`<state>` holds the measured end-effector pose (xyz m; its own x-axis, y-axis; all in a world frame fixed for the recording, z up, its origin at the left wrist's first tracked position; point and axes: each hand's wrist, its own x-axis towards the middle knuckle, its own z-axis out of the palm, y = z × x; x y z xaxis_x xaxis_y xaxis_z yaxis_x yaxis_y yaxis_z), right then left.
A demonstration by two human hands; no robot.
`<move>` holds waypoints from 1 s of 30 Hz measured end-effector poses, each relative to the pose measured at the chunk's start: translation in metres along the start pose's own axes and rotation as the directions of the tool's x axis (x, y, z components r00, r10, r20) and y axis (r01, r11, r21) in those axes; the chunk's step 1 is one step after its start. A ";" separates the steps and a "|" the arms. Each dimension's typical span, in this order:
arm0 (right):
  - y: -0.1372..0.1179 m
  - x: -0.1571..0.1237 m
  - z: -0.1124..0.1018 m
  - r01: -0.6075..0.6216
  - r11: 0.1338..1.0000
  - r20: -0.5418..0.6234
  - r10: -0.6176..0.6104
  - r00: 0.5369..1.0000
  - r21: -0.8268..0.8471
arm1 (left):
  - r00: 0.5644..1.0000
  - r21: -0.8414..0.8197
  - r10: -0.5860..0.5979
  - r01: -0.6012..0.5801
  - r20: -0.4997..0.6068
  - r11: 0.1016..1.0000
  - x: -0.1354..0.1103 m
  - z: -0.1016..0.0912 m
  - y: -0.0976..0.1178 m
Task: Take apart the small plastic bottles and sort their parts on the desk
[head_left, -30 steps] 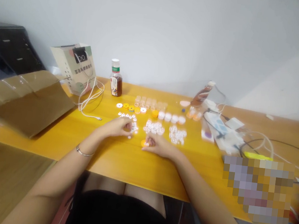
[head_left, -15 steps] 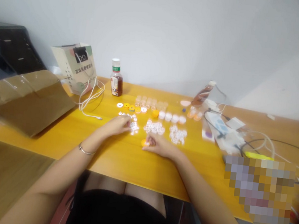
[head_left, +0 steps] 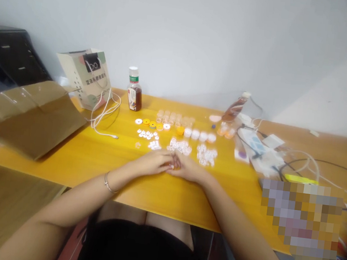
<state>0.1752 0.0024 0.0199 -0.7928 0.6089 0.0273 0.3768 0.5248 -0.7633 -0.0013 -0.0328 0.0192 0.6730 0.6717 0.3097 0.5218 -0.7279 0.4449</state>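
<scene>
Close together over the near middle of the table, my left hand point(head_left: 155, 162) and my right hand point(head_left: 187, 168) meet at the fingertips. My right hand is closed on a round yellow cap, now almost wholly covered by the fingers. The fingers of my left hand are curled in against it; what they hold, if anything, is hidden. Just beyond the hands lie small white pieces point(head_left: 154, 145), a pile of white ring-like parts point(head_left: 180, 146) and another white pile point(head_left: 206, 155). Farther back runs a row of yellow and white discs point(head_left: 152, 124).
Clear cups point(head_left: 172, 118) and stacked white caps point(head_left: 195, 135) stand behind the piles. A dark drink bottle point(head_left: 135, 95), a paper bag point(head_left: 83, 76), a white cable point(head_left: 106, 109) and a cardboard box point(head_left: 32, 117) are to the left. A tilted bottle point(head_left: 235, 108) and power strips point(head_left: 253, 146) are at right.
My left hand has moved right and nearer, from the small white pieces to my right hand. My right hand has stayed about in place, and the yellow cap in it is now mostly covered.
</scene>
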 end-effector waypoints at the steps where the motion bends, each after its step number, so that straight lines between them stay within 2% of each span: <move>1: 0.000 0.000 0.000 -0.005 1.000 -0.002 0.005 1.000 -0.007 | 1.000 0.002 -0.002 0.002 -0.007 1.000 0.001 0.001 -0.001; 7: 0.001 -0.001 -0.002 0.002 1.000 0.000 -0.002 1.000 -0.012 | 0.997 0.060 -0.072 0.073 -0.030 0.995 0.002 0.005 -0.006; 12: 0.003 0.000 -0.001 -0.001 1.000 -0.005 0.001 1.000 -0.021 | 0.998 0.191 -0.053 0.059 -0.037 0.980 0.001 0.007 -0.001; 16: 0.002 -0.001 0.001 0.028 1.000 -0.027 -0.029 0.999 -0.011 | 1.000 0.345 -0.025 0.027 -0.009 0.938 -0.002 0.006 0.002; 19: 0.000 -0.001 0.000 0.029 0.999 -0.032 -0.030 0.999 -0.024 | 1.000 0.394 -0.005 0.000 0.010 0.919 -0.003 0.005 0.002; 25: 0.000 0.000 -0.001 0.031 0.998 -0.015 -0.032 0.999 -0.056 | 1.000 0.424 0.025 -0.024 0.001 0.905 -0.003 0.007 0.001; 30: 0.000 -0.001 -0.001 0.020 0.998 -0.003 -0.020 1.000 -0.057 | 0.996 0.352 0.057 -0.030 -0.068 0.935 -0.004 -0.001 0.001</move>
<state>0.1764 0.0024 0.0203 -0.7990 0.5997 0.0443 0.3878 0.5702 -0.7242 -0.0041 -0.0356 0.0194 0.6643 0.6368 0.3913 0.6529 -0.7493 0.1109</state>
